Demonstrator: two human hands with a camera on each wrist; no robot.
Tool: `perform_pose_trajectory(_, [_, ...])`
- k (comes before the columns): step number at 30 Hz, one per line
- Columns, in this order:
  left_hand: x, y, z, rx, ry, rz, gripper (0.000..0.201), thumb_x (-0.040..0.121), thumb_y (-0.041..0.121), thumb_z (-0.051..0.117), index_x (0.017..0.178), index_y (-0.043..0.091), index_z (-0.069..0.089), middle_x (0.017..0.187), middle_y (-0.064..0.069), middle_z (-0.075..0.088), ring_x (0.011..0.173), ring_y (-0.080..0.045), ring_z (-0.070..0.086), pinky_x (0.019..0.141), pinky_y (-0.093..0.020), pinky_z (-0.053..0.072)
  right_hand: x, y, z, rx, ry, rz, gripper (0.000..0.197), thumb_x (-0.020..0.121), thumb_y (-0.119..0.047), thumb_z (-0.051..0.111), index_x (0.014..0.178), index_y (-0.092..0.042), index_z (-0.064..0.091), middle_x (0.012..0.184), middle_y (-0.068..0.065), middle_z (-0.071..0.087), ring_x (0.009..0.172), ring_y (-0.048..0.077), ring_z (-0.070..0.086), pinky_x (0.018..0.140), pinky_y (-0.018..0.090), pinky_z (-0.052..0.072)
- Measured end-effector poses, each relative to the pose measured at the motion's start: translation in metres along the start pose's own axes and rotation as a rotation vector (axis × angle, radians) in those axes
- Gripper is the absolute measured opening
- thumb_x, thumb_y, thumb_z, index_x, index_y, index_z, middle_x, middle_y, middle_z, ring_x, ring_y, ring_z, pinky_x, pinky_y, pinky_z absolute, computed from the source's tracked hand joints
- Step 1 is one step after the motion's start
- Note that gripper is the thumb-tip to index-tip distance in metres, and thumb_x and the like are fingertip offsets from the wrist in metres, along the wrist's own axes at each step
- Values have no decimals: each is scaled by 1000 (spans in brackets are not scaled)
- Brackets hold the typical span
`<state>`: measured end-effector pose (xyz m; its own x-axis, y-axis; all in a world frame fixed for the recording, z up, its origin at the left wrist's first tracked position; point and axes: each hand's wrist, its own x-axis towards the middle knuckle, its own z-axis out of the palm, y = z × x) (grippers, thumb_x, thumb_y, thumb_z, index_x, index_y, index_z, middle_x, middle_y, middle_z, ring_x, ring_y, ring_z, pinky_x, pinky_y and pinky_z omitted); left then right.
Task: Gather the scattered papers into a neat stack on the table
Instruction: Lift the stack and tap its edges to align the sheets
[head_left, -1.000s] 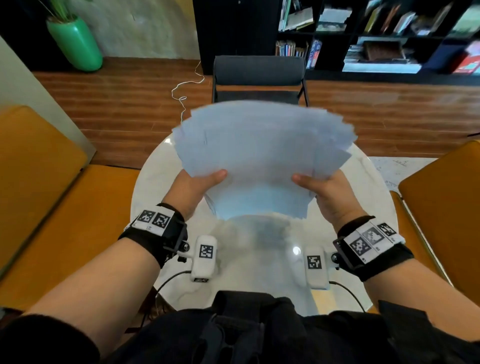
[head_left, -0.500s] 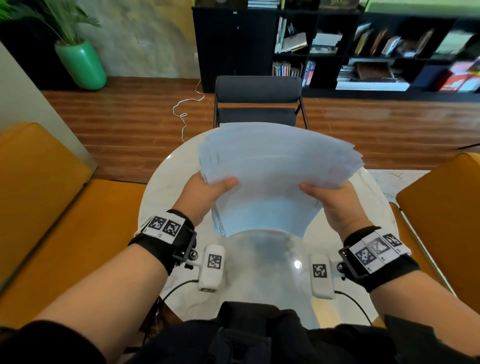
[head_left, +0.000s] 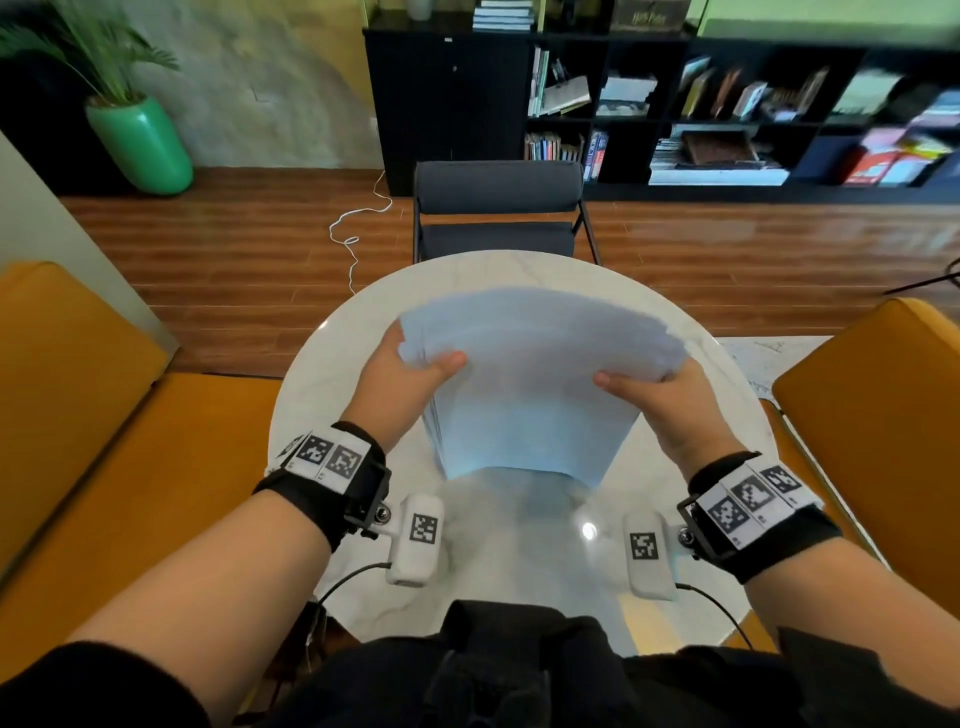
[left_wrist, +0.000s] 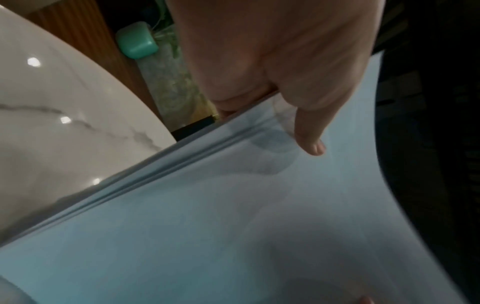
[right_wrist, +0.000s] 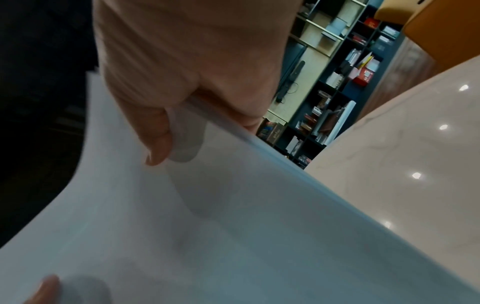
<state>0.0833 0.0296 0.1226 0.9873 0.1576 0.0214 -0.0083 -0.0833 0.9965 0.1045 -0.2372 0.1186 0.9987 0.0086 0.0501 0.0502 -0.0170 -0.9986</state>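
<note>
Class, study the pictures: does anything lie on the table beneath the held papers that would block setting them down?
Nothing visible does. Both hands, left hand and right hand, hold the papers above the white marble table, whose visible surface is bare.

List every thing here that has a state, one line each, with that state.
papers: gathered in one bundle, held upright, edges fanned unevenly at the top, lower edge at the table.
left hand: grips the bundle's left edge, thumb on the near face.
right hand: grips the right edge, thumb on the near face.
table: no loose sheets visible on it.
chair: unoccupied, at the far side.
</note>
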Motion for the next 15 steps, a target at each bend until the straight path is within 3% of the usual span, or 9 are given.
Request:
perform_pose_trajectory(2, [0, 9, -1, 101, 6, 123, 56, 82, 18, 71, 130, 35, 47, 120, 9, 58, 109, 2, 58, 92, -18, 49, -4, -4, -2, -91, 29, -54, 46, 73, -2, 78, 111, -21, 61, 105, -1, 68, 94, 8, 66, 87, 35, 55])
perform_pose_trajectory(3, [0, 14, -2, 181, 12, 188, 60, 83, 21, 70, 132, 42, 42, 120, 12, 55, 111, 1, 55, 93, -16, 46, -6, -7, -2, -144, 46, -108, 50, 74, -5, 77, 116, -25, 58, 105, -6, 64, 93, 2, 64, 86, 32, 54])
perform_pose_trajectory(5, [1, 27, -2, 342, 2, 294, 66, 86, 24, 66, 136, 50, 32, 121, 16, 54, 107, 0, 51, 92, -7, 39, -7, -13, -2, -278, 65, -251, 60, 78, -12, 75, 126, -37, 50, 104, -13, 57, 96, 5, 60, 88, 29, 51])
perform_pose_trajectory(7, [4, 36, -2, 571, -50, 427, 65, 89, 27, 62, 140, 49, 28, 124, 12, 54, 106, 2, 48, 85, 0, 34, -7, -21, -1, -433, 38, -376, 67, 83, -16, 71, 133, -46, 39, 103, -14, 58, 97, 5, 57, 91, 24, 46])
perform_pose_trajectory(9, [8, 41, -3, 798, -116, 549, 59, 91, 32, 57, 143, 43, 31, 128, 5, 53, 112, -7, 50, 86, -10, 36, -5, -29, 0, -650, -9, -483, 69, 86, -17, 67, 140, -43, 33, 111, -6, 61, 99, 7, 54, 92, 21, 40])
perform_pose_trajectory(11, [11, 41, -5, 924, -158, 609, 54, 93, 36, 53, 144, 39, 34, 128, 3, 54, 113, -13, 52, 87, -20, 40, -3, -33, 0, -849, -39, -575, 65, 88, -18, 64, 144, -33, 36, 110, 6, 64, 98, 16, 55, 87, 22, 41])
perform_pose_trajectory(15, [13, 34, -13, 1000, -194, 605, 48, 93, 40, 51, 140, 38, 41, 130, 4, 55, 116, -14, 53, 90, -20, 39, -4, -30, -4, -986, -72, -646, 43, 90, -22, 62, 133, -24, 57, 95, 3, 64, 83, 18, 58, 71, 26, 47])
